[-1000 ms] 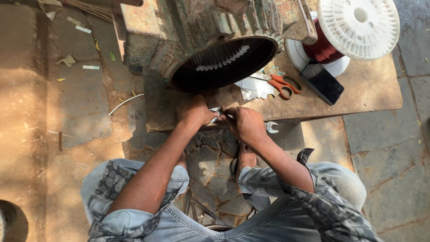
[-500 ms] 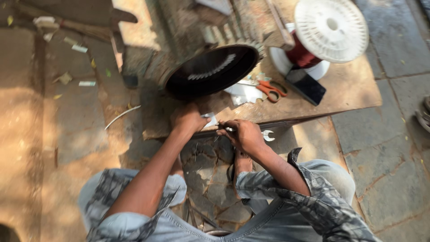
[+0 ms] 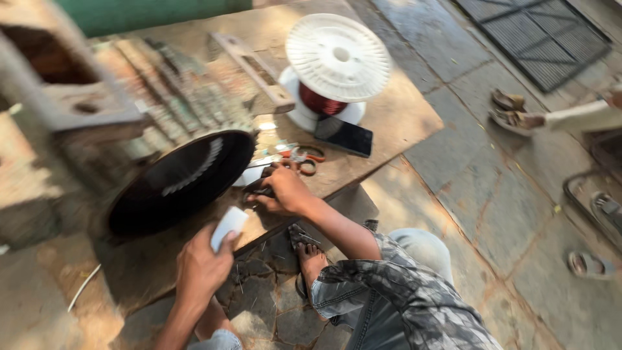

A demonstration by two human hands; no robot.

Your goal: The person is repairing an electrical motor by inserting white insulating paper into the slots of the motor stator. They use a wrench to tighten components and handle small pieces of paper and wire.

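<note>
White, thin and light, the folded paper slip (image 3: 229, 227) is resting pinched in the left hand (image 3: 201, 269) fingers at lower centre, bending easily, while the right hand (image 3: 285, 189) is closing on a small dark tool (image 3: 258, 190).

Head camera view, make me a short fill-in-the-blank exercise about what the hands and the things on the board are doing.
1. The left hand holds a small ___ strip.
2. The spool with white flanges is wound with ___ wire.
3. The dark phone lies beside the ___.
4. The scissors have ___ handles.

Missing words: white; red; spool; orange
</note>
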